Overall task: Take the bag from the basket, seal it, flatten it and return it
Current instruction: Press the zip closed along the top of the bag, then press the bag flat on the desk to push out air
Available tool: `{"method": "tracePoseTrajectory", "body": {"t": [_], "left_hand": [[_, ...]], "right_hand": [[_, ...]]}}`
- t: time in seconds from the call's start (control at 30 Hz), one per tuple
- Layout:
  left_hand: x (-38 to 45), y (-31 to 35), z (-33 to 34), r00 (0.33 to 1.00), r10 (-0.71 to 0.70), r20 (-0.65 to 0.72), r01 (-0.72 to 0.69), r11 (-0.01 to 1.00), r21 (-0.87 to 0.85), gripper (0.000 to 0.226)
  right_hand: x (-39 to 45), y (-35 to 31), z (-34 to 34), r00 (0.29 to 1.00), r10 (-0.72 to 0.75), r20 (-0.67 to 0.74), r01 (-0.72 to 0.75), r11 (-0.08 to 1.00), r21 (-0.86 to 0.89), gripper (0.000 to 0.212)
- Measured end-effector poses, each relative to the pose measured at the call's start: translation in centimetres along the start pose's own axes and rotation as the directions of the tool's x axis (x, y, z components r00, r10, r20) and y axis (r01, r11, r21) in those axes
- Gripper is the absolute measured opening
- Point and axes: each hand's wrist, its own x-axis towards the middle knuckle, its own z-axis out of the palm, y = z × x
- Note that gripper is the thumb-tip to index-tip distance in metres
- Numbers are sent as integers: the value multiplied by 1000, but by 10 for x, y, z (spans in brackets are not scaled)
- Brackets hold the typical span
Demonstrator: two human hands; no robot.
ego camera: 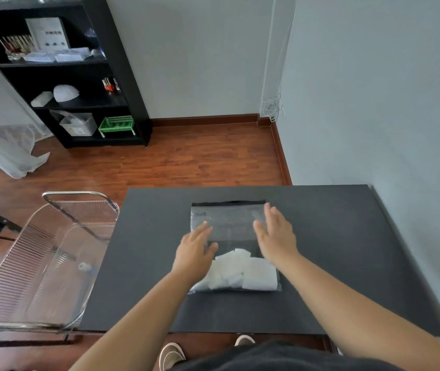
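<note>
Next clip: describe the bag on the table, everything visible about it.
The bag is a clear plastic pouch with a dark strip along its far edge. It lies flat on the dark table, far edge away from the person. White pads are bunched in its near half; the far half looks empty. The left hand rests open on its left side, and the right hand lies open at its right edge. Whether it is sealed cannot be told.

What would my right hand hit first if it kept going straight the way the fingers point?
Probably the bag's dark zip strip at the far edge of the bag, since the right hand points away over it; past that, only bare table.
</note>
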Motion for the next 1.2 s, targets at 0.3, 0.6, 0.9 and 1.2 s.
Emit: {"method": "tracePoseTrajectory", "body": {"t": [0.3, 0.6, 0.9, 1.2], "left_hand": [[3, 0, 49, 989, -3, 150, -36, 966, 254, 54], [3, -16, 57, 988, -37, 151, -1, 969, 246, 55], [8, -17, 62, 990, -8, 144, -35, 955, 293, 57], [8, -15, 65, 990, -1, 143, -47, 943, 330, 55]], "right_hand": [[-6, 16, 70, 966, -171, 196, 244, 855, -457, 63], [4, 27, 87, 972, -146, 186, 218, 858, -464, 65], [7, 31, 89, 972, -106, 208, 192, 872, -450, 64], [10, 32, 89, 973, -105, 208, 192, 868, -459, 64]]}}
